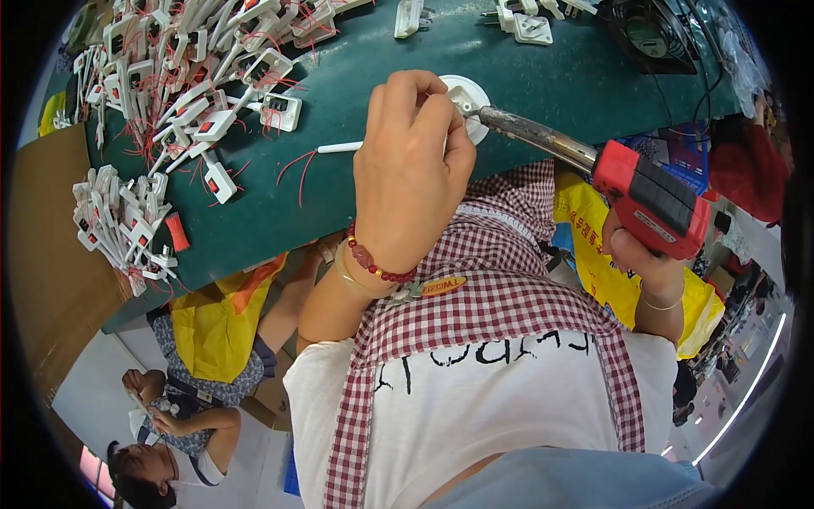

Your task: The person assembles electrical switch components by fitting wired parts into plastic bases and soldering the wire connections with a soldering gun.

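Note:
A round white part lies on the green table, with my left hand over it, fingers bent and pressed together at its left side. Whatever the fingertips pinch is hidden behind them. My right hand is wrapped round the grip of a red and black soldering gun. The metal barrel of the gun points left, and its tip touches or hovers just above the middle of the round part. A white cable with thin red wires at its end sticks out left of my left hand.
Many white parts with red wires are heaped at the upper left, a smaller pile below them. Plug pieces and a black fan stand at the far edge. Another person is at the lower left.

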